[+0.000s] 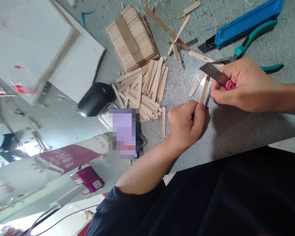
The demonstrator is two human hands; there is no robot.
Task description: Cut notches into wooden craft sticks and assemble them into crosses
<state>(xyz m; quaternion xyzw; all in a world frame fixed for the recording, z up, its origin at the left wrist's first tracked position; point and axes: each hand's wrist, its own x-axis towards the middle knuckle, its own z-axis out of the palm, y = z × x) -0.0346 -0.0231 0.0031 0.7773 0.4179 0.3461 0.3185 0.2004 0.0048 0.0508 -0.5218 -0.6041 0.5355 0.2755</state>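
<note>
My left hand [185,123] is closed around the lower end of a wooden craft stick [205,90], which points up and away from me. In my right hand [243,85] is a small knife with a pink handle [230,85] and a wide metal blade [213,72]. The blade lies over the upper end of the held stick; whether it touches the wood I cannot tell. Just left of that stick, another craft stick [196,84] with a small slot rests on the table. Pliers with teal handles [255,36] lie beyond my right hand, their jaws partly behind it.
A banded bundle of craft sticks [132,37] and a loose pile [145,91] lie left of centre. Beyond my hands are a blue utility knife [248,23] and crossed sticks [177,37]. A black rounded object [95,98] and a pixelated item [124,132] stand further left.
</note>
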